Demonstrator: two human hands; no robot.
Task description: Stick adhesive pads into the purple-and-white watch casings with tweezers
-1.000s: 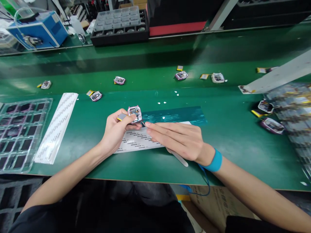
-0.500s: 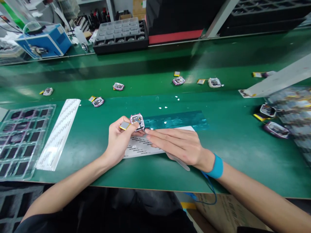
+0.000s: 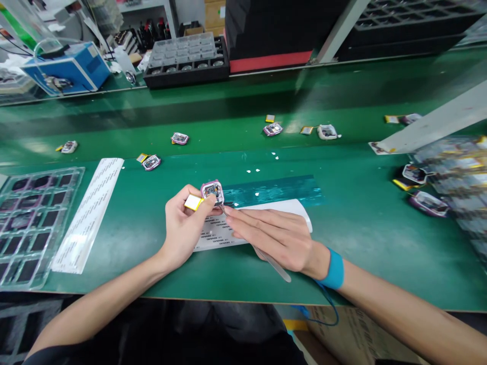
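Observation:
My left hand (image 3: 183, 223) grips an opened watch case (image 3: 212, 191) with a purple-and-white rim and bare electronics inside; the thumb presses on its lower edge. A small yellow-edged battery (image 3: 194, 202) sticks out to the left of the case, over the fingers. My right hand (image 3: 279, 233) is closed around metal tweezers (image 3: 277, 266), whose handle end shows below the palm. Their tip reaches the lower right edge of the case; what it touches there is too small to tell. Beneath both hands lies a printed white adhesive sheet (image 3: 213, 235), its right end curling up.
Several other opened watch cases (image 3: 151, 162) with batteries lie across the green bench (image 3: 160, 279). At left are a white printed strip (image 3: 89, 215) and a clear compartment tray (image 3: 34, 228). A teal film strip (image 3: 274, 191) lies behind the hands. A white post (image 3: 429, 124) slants at right.
The whole view has shifted slightly. The battery has tilted and looks brighter, and more of the tweezers' handle shows. Both hands keep their hold close together.

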